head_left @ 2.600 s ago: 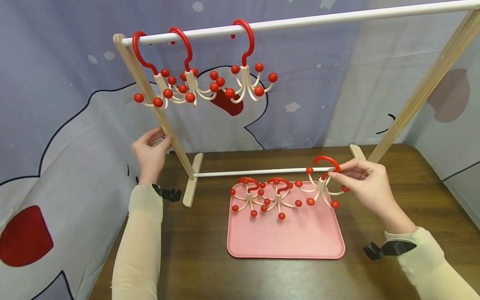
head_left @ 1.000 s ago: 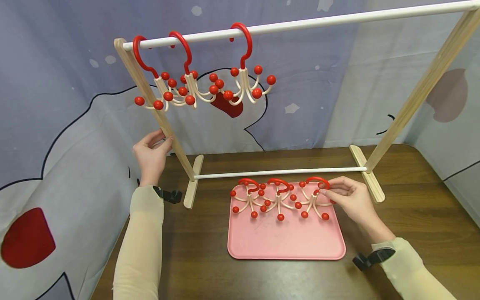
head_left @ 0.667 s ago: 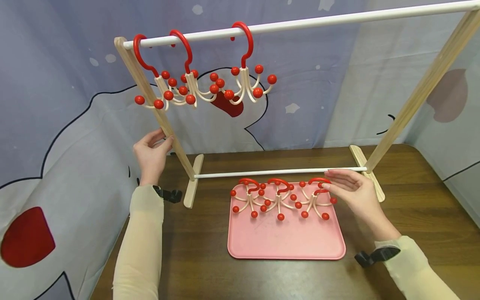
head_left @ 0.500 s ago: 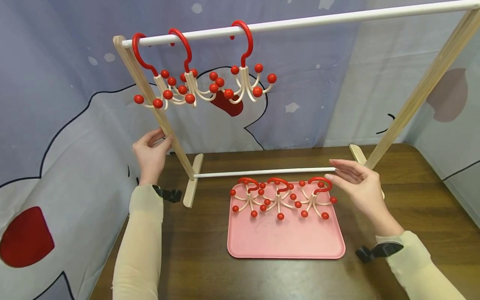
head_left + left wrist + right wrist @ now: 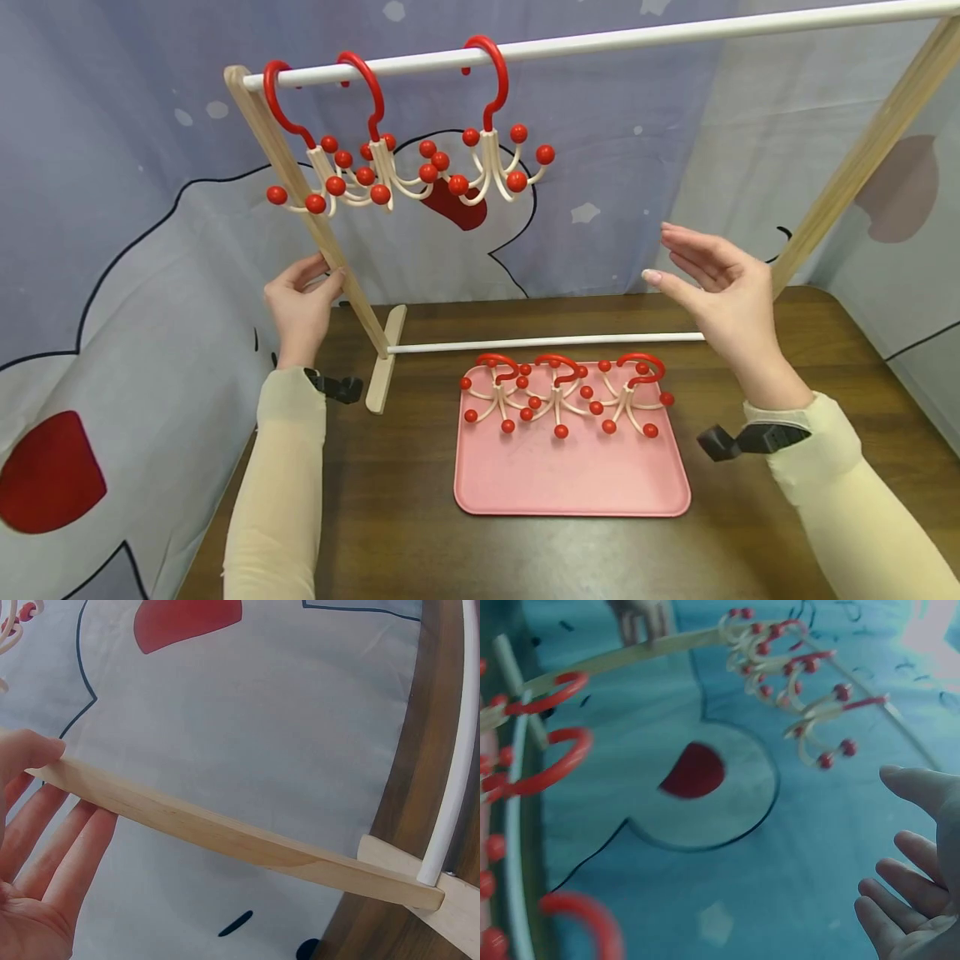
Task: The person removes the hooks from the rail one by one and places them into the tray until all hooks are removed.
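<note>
Left hand [image 5: 300, 302] pinches left post [image 5: 357, 302]; right hand [image 5: 731, 304], fingers parted, partly hides right post [image 5: 864, 162].

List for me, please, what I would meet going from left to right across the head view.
Red cloth patch, left hand, rack's left foot, left tray hanger, middle tray hanger, right tray hanger, right hand.

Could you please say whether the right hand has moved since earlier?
Yes, upward in the head view: the right hand has risen against the lower white bar.
</note>
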Tool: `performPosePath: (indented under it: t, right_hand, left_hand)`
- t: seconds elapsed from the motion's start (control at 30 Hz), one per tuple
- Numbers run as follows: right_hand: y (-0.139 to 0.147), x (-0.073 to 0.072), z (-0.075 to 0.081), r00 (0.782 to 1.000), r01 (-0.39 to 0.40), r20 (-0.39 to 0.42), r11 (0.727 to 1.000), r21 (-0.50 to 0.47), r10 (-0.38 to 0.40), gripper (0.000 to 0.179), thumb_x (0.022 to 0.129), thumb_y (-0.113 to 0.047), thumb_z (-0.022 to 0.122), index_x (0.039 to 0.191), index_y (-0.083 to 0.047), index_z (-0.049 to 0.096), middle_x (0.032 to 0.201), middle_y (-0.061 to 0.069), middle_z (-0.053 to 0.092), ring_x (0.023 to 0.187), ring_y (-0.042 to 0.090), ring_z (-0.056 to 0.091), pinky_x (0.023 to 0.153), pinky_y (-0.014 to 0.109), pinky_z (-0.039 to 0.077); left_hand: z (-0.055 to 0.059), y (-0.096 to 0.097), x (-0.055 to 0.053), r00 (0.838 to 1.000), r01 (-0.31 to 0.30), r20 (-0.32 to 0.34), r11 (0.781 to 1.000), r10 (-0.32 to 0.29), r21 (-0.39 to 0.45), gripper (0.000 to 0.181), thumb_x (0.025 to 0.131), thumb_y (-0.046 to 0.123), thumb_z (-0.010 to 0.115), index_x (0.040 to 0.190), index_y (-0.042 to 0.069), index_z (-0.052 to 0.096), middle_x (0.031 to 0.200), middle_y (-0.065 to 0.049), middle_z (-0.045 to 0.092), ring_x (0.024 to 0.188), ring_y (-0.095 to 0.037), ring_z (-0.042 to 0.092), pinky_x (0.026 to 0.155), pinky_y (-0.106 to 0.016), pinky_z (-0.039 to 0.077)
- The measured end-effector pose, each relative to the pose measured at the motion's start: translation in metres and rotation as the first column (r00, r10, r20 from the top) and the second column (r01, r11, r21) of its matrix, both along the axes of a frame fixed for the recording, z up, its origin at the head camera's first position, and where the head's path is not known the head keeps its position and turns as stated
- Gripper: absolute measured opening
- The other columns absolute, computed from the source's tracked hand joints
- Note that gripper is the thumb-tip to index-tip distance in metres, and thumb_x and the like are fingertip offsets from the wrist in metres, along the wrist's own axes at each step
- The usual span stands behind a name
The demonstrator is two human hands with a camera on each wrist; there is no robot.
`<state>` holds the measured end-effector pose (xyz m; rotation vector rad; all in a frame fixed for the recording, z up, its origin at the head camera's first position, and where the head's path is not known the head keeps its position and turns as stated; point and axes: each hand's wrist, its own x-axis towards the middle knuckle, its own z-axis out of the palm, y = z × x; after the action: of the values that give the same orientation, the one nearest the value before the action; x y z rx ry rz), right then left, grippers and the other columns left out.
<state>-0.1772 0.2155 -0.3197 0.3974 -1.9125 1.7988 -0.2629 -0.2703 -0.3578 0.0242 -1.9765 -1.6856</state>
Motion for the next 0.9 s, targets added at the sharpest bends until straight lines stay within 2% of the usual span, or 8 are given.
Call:
performPosePath:
  t: [0.17,0.33,0.47,0.67,0.77,0.9]
  right_hand:
    - [-0.018,-0.010,0.030,0.994,-0.077,-0.080,0.992,-0.099,0.069,0.046,0.077,0.013,0.083,0.121,0.006,0.071,0.129,0.018,0.067,0.117,0.023,0.065,0.106,0.034,0.050]
    - [-0.038,-0.013,0.061,0.988,-0.117,-0.117,0.984,-0.132,0.102,0.044,0.077,0.014,0.083,0.119,0.005,0.072,0.126,0.017,0.069,0.116,0.024,0.065,0.107,0.036,0.049]
    - [-0.052,-0.020,0.086,0.987,-0.117,-0.125,0.989,-0.096,0.104,0.042,0.076,0.012,0.084,0.116,0.002,0.074,0.123,0.014,0.070,0.116,0.023,0.065,0.107,0.035,0.049]
    - [-0.067,-0.040,0.122,0.986,-0.106,-0.130,0.994,0.020,0.108,0.042,0.078,0.006,0.086,0.118,-0.003,0.075,0.122,0.010,0.071,0.117,0.021,0.065,0.105,0.032,0.050]
    - [-0.074,-0.050,0.134,0.988,-0.089,-0.118,0.993,0.072,0.098,0.043,0.080,0.002,0.086,0.120,-0.005,0.074,0.123,0.008,0.070,0.118,0.019,0.065,0.104,0.029,0.050]
    - [-0.085,-0.061,0.140,0.993,-0.093,-0.068,0.993,0.067,0.097,0.043,0.079,-0.003,0.089,0.119,-0.007,0.075,0.120,0.008,0.072,0.114,0.017,0.066,0.103,0.028,0.052]
  left_hand:
    - [0.000,0.000,-0.001,1.000,0.000,-0.004,1.000,0.000,-0.004,0.033,0.086,0.005,0.081,0.118,0.003,0.075,0.109,-0.013,0.073,0.085,-0.011,0.074,0.074,-0.023,0.062]
    - [-0.001,0.001,-0.002,1.000,0.002,0.008,1.000,-0.002,0.004,0.033,0.086,0.005,0.081,0.118,0.003,0.075,0.109,-0.013,0.073,0.085,-0.011,0.074,0.074,-0.023,0.062]
    - [-0.001,0.001,-0.002,1.000,0.006,0.009,1.000,-0.006,0.015,0.033,0.086,0.005,0.081,0.119,0.003,0.075,0.110,-0.013,0.073,0.086,-0.012,0.074,0.075,-0.023,0.062]
    - [-0.001,0.001,-0.002,1.000,0.000,0.007,1.000,0.000,0.012,0.033,0.086,0.004,0.081,0.119,0.003,0.075,0.110,-0.013,0.073,0.085,-0.011,0.074,0.075,-0.023,0.062]
    - [-0.002,0.001,-0.002,1.000,-0.008,0.003,1.000,0.008,-0.005,0.034,0.087,0.005,0.080,0.120,0.003,0.075,0.110,-0.013,0.073,0.085,-0.011,0.074,0.075,-0.023,0.062]
    - [-0.003,-0.001,-0.003,1.000,-0.008,0.000,1.000,0.008,-0.009,0.033,0.087,0.003,0.079,0.120,0.001,0.074,0.111,-0.013,0.073,0.086,-0.009,0.073,0.075,-0.022,0.062]
